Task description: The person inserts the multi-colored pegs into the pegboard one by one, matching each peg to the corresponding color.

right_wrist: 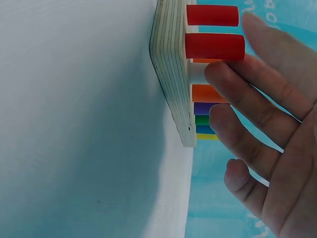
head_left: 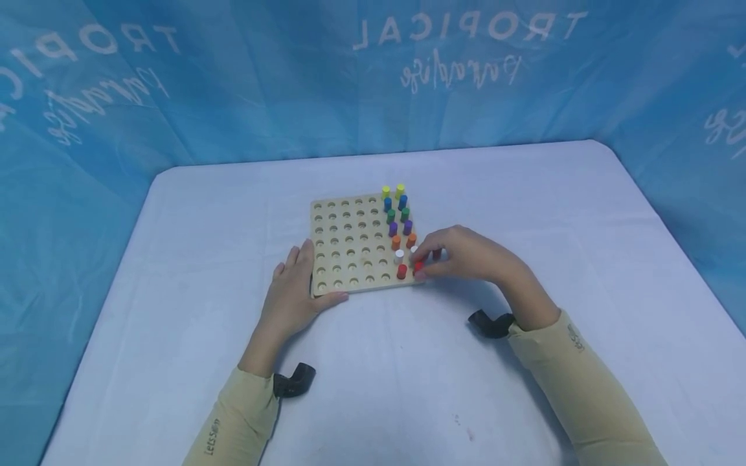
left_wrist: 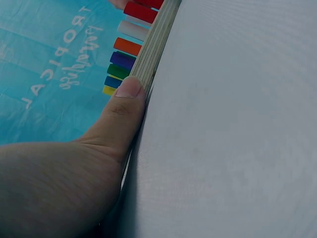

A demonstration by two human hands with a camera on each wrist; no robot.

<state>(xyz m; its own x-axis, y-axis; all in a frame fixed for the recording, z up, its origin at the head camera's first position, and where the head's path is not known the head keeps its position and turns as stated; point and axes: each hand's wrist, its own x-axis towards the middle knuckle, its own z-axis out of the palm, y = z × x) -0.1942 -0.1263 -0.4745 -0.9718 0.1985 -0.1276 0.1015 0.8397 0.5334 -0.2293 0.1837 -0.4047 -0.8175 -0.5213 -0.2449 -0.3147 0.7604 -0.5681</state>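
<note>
A square wooden pegboard [head_left: 350, 241] lies on the table, most of its holes bare. Two columns of pegs stand along its right side, running yellow, blue, green, purple, orange, white and red from back to front. My left hand [head_left: 291, 291] steadies the board's front left corner, fingers straight along the left edge and thumb [left_wrist: 130, 89] against the front edge. At the front right corner, my right hand [head_left: 466, 255] has its fingertips right at the outer red peg [right_wrist: 215, 46]. In the right wrist view that peg stands upright in the board, with loosely bent fingers beside it and the thumb [right_wrist: 262, 34] apart from it.
A white cloth covers the table [head_left: 373, 388]. Blue curtain [head_left: 262, 77] with printed lettering hangs behind and at both sides. Black curved pieces [head_left: 295, 380] stick out from both sleeve cuffs.
</note>
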